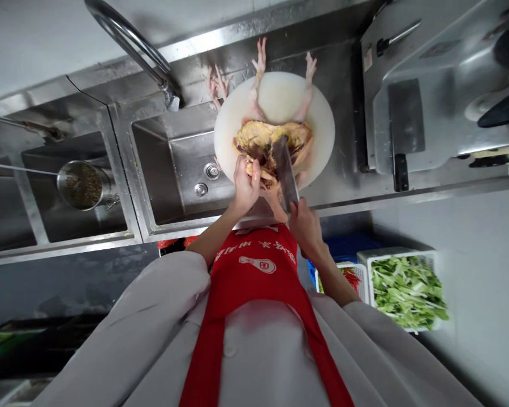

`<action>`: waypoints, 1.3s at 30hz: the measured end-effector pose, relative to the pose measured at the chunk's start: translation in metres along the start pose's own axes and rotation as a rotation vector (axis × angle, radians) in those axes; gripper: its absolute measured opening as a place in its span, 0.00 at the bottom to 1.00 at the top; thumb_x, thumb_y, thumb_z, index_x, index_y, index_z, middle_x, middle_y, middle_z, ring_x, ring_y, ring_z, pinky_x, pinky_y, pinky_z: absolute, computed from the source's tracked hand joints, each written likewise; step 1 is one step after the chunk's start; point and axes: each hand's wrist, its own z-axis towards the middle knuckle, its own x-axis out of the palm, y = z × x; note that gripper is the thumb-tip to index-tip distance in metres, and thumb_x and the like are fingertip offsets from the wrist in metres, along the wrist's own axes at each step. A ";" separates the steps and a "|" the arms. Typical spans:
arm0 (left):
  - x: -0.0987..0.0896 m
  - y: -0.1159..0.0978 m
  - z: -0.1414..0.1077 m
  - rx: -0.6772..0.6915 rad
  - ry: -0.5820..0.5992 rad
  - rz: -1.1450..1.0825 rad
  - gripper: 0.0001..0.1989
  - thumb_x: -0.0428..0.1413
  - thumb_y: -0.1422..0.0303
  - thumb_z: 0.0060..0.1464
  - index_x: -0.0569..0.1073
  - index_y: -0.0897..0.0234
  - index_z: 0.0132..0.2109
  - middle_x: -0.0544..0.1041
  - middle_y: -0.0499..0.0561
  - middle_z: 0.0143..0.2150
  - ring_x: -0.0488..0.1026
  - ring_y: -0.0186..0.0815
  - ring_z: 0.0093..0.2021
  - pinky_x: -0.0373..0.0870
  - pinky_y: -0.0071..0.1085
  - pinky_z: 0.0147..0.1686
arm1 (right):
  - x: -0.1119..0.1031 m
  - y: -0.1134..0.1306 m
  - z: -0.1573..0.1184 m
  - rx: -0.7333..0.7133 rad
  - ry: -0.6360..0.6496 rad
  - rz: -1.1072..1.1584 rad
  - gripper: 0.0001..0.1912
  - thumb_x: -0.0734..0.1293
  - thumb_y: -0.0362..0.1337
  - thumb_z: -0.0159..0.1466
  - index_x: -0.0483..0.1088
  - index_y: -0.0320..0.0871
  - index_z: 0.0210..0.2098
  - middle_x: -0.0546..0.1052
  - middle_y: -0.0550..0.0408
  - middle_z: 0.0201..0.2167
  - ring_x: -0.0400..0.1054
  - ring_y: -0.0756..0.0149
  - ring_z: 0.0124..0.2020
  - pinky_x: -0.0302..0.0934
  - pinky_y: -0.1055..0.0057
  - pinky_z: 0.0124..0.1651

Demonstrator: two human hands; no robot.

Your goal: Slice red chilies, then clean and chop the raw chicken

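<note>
Chicken [254, 134] on board [280, 90] overlapping sink [190, 158], second cleaver [408, 116] rightward; left fingers [255, 172] gripping chicken, right fingers [295, 211] holding knife [285, 172].

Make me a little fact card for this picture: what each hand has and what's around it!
Left hand: gripping the near side of a cut-open chicken
Right hand: holding a knife by its handle, blade over the chicken
Under the chicken: white cutting board
Left of the board: metal sink
Right of the board: second knife, lying flat
Lower right: leafy greens in a white basket
Apron: red
</note>
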 end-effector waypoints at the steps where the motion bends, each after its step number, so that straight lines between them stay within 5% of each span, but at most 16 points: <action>1: -0.002 0.000 -0.003 0.006 0.005 0.009 0.13 0.58 0.54 0.63 0.70 0.58 0.38 0.71 0.51 0.40 0.72 0.40 0.48 0.69 0.39 0.56 | -0.009 0.005 0.001 -0.008 -0.067 -0.005 0.27 0.47 0.44 0.75 0.63 0.33 0.60 0.79 0.38 0.35 0.75 0.52 0.35 0.62 0.64 0.38; 5: -0.004 -0.001 -0.008 0.102 0.044 0.064 0.11 0.54 0.55 0.66 0.69 0.56 0.38 0.69 0.50 0.39 0.72 0.40 0.45 0.68 0.40 0.55 | -0.014 0.028 0.027 -0.029 -0.231 0.013 0.30 0.46 0.47 0.76 0.59 0.30 0.64 0.77 0.35 0.40 0.76 0.51 0.41 0.63 0.65 0.40; 9: -0.003 0.000 -0.005 0.070 0.053 0.019 0.14 0.57 0.53 0.64 0.70 0.57 0.37 0.70 0.51 0.38 0.72 0.41 0.46 0.68 0.42 0.57 | 0.024 0.009 0.024 -0.016 -0.040 0.019 0.27 0.48 0.43 0.76 0.59 0.31 0.63 0.79 0.37 0.37 0.76 0.52 0.37 0.62 0.65 0.37; 12: -0.005 0.004 -0.002 0.049 0.031 -0.010 0.16 0.56 0.50 0.63 0.70 0.57 0.37 0.70 0.51 0.36 0.72 0.41 0.44 0.69 0.42 0.55 | 0.028 -0.016 0.000 0.022 0.058 -0.029 0.23 0.49 0.42 0.75 0.64 0.34 0.57 0.79 0.39 0.34 0.74 0.52 0.33 0.60 0.65 0.35; 16: -0.010 0.011 -0.004 0.068 0.027 -0.010 0.18 0.55 0.47 0.64 0.69 0.56 0.38 0.69 0.50 0.36 0.72 0.39 0.42 0.69 0.38 0.50 | 0.000 -0.011 0.002 -0.021 -0.180 -0.022 0.24 0.49 0.45 0.75 0.67 0.35 0.54 0.78 0.39 0.33 0.74 0.51 0.36 0.60 0.64 0.36; 19: -0.011 0.017 -0.007 0.136 0.022 0.048 0.18 0.52 0.47 0.66 0.68 0.57 0.38 0.69 0.49 0.36 0.72 0.37 0.41 0.69 0.36 0.48 | 0.009 0.004 0.033 -0.059 -0.340 0.048 0.28 0.48 0.47 0.76 0.63 0.32 0.60 0.78 0.39 0.35 0.74 0.52 0.36 0.61 0.64 0.36; 22: -0.012 0.020 -0.007 0.220 0.015 0.129 0.17 0.48 0.50 0.69 0.67 0.57 0.39 0.70 0.49 0.36 0.71 0.36 0.39 0.69 0.36 0.45 | 0.048 -0.003 0.041 -0.060 -0.231 0.066 0.28 0.50 0.46 0.76 0.58 0.30 0.64 0.78 0.41 0.33 0.74 0.56 0.32 0.59 0.67 0.33; 25: -0.015 0.023 -0.006 0.251 -0.013 0.164 0.16 0.46 0.51 0.70 0.64 0.57 0.39 0.68 0.48 0.33 0.70 0.36 0.35 0.68 0.35 0.40 | 0.075 -0.031 0.010 0.008 -0.053 -0.009 0.22 0.52 0.42 0.76 0.65 0.32 0.58 0.78 0.44 0.31 0.73 0.58 0.29 0.55 0.69 0.32; 29: -0.021 0.026 -0.013 0.255 -0.017 0.186 0.14 0.46 0.53 0.71 0.62 0.56 0.39 0.65 0.47 0.32 0.67 0.36 0.33 0.65 0.35 0.38 | 0.059 -0.051 -0.027 0.056 -0.014 -0.089 0.19 0.53 0.40 0.75 0.68 0.35 0.50 0.78 0.44 0.30 0.72 0.57 0.28 0.52 0.68 0.31; 34: -0.020 0.026 -0.027 0.264 0.013 0.180 0.14 0.47 0.52 0.70 0.66 0.56 0.41 0.69 0.50 0.37 0.71 0.38 0.40 0.68 0.37 0.44 | 0.038 -0.017 0.019 0.003 -0.338 -0.047 0.26 0.49 0.45 0.76 0.66 0.30 0.56 0.79 0.35 0.37 0.75 0.53 0.35 0.55 0.66 0.34; 37: -0.020 0.026 -0.028 0.271 0.015 0.175 0.15 0.48 0.52 0.70 0.67 0.57 0.42 0.71 0.51 0.38 0.72 0.38 0.41 0.70 0.37 0.46 | 0.058 -0.011 0.036 -0.033 -0.258 -0.014 0.27 0.49 0.43 0.76 0.62 0.28 0.61 0.80 0.37 0.36 0.74 0.55 0.34 0.55 0.67 0.33; 39: -0.020 0.027 -0.026 0.263 -0.001 0.166 0.16 0.47 0.52 0.70 0.66 0.58 0.41 0.70 0.51 0.37 0.72 0.37 0.40 0.71 0.37 0.45 | 0.075 -0.024 0.022 -0.012 -0.139 0.003 0.24 0.50 0.42 0.76 0.64 0.30 0.59 0.80 0.40 0.34 0.73 0.57 0.31 0.53 0.68 0.31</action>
